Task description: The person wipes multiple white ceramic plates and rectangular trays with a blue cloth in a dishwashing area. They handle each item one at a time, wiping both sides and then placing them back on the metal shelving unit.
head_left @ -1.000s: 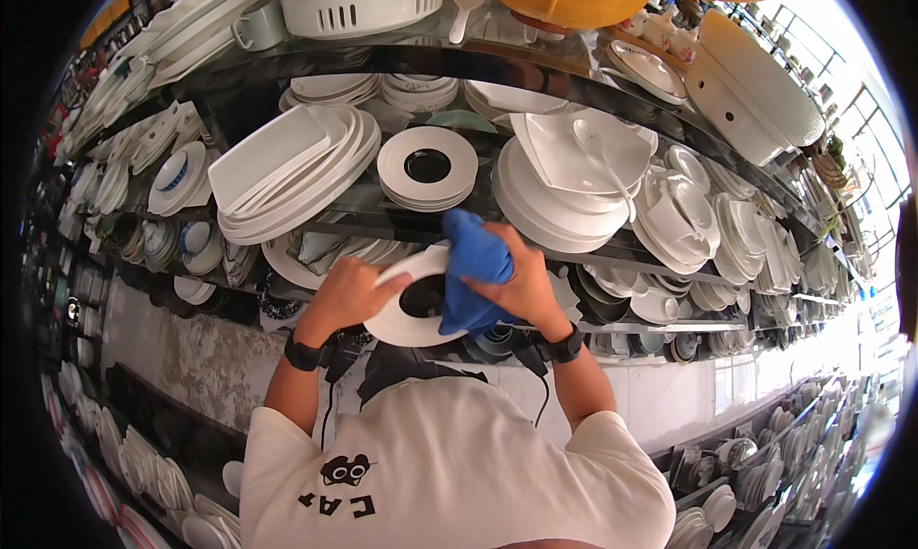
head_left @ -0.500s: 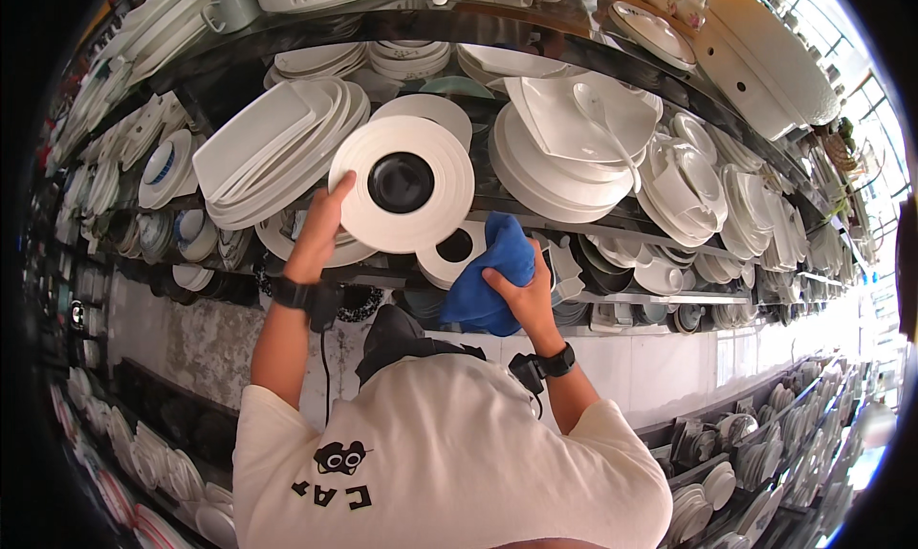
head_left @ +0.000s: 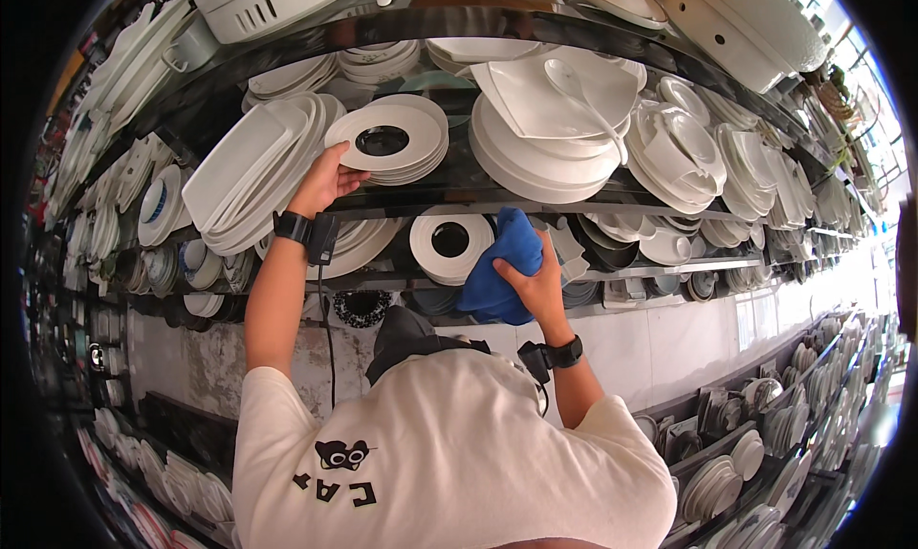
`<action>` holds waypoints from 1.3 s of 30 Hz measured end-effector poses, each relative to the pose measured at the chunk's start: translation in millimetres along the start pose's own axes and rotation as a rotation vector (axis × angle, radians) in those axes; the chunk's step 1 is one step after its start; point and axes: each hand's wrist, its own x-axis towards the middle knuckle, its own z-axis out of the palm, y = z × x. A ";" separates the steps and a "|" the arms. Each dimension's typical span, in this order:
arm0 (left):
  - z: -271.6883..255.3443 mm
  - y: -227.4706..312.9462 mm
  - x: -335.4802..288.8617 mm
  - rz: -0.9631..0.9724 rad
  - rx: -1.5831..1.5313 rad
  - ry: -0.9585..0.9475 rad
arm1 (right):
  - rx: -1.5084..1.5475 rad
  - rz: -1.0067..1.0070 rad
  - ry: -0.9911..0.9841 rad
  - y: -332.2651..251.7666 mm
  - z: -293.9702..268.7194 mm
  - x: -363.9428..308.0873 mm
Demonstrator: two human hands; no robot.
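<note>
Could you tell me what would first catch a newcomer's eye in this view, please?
Most striking is the bright blue cloth, bunched in the right hand against the lower shelf, beside a round white plate with a black centre. Above it, the left hand grips the rim of another white plate with a black centre on top of a stack. All around, dark shelves are crammed with white crockery.

Plate (head_left: 385, 140) at upper centre of the frame: white with a black round centre. Stack beneath it: white. Second plate (head_left: 449, 243) at centre: white, same black centre. Cloth (head_left: 502, 267) at centre: solid blue. Shirt (head_left: 449, 453) at lower centre: cream, with a black cat face and black letters. Wristbands (head_left: 292, 227): black. Shelves (head_left: 459, 187): dark, glossy. Plate (head_left: 158, 203) at left: white, blue middle. Crockery elsewhere: nearly all white.
</note>
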 end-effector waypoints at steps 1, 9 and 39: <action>1.6 0.0 3.2 -0.004 -0.004 0.006 | -0.001 0.000 0.014 2.9 -1.5 0.6; 4.1 -7.4 21.2 -0.022 -0.003 0.061 | -0.022 0.044 0.061 14.4 -6.9 4.1; -21.0 -26.6 52.9 0.139 0.979 0.426 | -0.068 0.096 0.082 29.6 -16.6 -2.3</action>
